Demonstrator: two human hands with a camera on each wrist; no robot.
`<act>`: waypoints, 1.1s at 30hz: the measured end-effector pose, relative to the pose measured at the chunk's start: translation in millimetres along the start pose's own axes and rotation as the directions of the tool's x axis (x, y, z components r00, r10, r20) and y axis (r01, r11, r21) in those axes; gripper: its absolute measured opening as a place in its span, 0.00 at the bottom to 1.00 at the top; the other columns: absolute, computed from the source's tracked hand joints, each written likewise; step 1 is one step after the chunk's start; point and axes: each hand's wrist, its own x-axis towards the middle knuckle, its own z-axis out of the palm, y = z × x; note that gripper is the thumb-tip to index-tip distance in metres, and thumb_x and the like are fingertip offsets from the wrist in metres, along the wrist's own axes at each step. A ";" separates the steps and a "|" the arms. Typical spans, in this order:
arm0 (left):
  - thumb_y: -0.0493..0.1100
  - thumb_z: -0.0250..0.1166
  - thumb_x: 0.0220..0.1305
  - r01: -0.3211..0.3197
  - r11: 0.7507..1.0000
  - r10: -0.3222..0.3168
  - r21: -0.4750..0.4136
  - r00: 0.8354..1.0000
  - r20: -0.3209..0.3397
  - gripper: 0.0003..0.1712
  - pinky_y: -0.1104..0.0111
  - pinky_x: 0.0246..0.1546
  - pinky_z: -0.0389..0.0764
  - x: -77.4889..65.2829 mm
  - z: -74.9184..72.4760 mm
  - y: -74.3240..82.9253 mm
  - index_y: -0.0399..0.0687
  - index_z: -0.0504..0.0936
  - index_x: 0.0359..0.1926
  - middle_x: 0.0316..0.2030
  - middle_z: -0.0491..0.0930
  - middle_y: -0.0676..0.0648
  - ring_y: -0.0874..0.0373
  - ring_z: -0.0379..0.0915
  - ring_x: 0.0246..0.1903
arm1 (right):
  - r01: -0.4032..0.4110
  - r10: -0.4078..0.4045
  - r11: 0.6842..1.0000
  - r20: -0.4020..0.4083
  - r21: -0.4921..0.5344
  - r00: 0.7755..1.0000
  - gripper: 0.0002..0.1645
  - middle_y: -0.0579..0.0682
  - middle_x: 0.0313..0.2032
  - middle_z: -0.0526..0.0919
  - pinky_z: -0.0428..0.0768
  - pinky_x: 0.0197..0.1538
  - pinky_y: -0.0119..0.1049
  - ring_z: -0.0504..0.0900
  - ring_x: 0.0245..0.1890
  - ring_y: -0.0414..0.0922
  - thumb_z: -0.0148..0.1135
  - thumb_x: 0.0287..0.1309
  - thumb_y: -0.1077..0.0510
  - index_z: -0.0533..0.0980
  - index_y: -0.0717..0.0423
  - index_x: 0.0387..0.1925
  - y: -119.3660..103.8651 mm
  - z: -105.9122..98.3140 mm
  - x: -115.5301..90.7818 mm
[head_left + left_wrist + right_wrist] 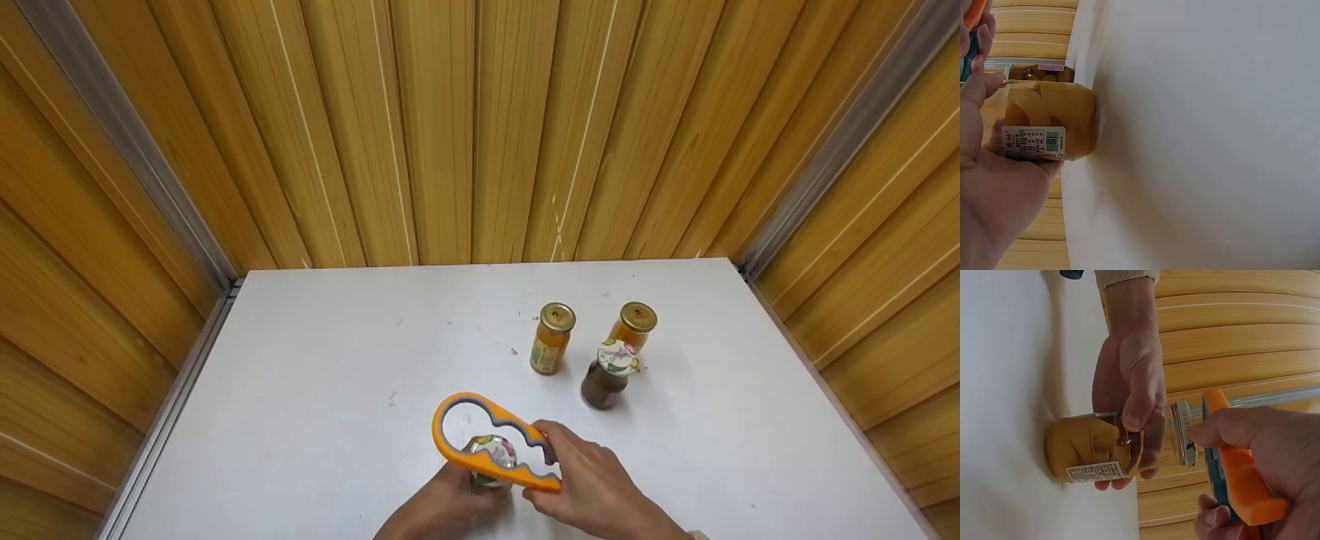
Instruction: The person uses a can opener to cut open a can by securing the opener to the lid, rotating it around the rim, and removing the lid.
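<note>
My left hand (454, 499) grips a glass jar (1075, 121) of canned fruit in yellowish syrup, upright on the table. Its patterned metal lid (500, 448) faces up, and a white barcode label (1033, 142) shows on its side. An orange jar opener (469, 396) with a grey scalloped inner edge is held by its handles in my right hand (596, 484). The opener's loop overlaps the lid in the head view. In the right wrist view, the opener (1244, 484) stands just above the lid (1185, 433), with the right thumb (1213, 427) close to the lid.
Farther back on the white table (337, 360) stand two gold-lidded jars with orange contents, one nearer the middle (551, 341) and one to the right (636, 322). A dark jar (604, 384) with a patterned lid stands in front of the right one. Wood-look walls (435, 135) enclose the table.
</note>
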 end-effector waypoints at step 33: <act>0.41 0.67 0.53 -0.206 0.978 0.208 -0.039 0.975 0.073 0.34 0.67 0.51 0.66 -0.4 1.8 -8.2 0.66 0.67 0.60 0.55 0.71 0.60 0.58 0.66 0.51 | 0.124 -0.124 0.957 0.016 -0.262 0.992 0.31 0.48 0.36 0.73 0.67 0.18 0.29 0.67 0.21 0.36 0.64 0.49 0.60 0.57 0.54 0.51 -10.2 21.8 -1.6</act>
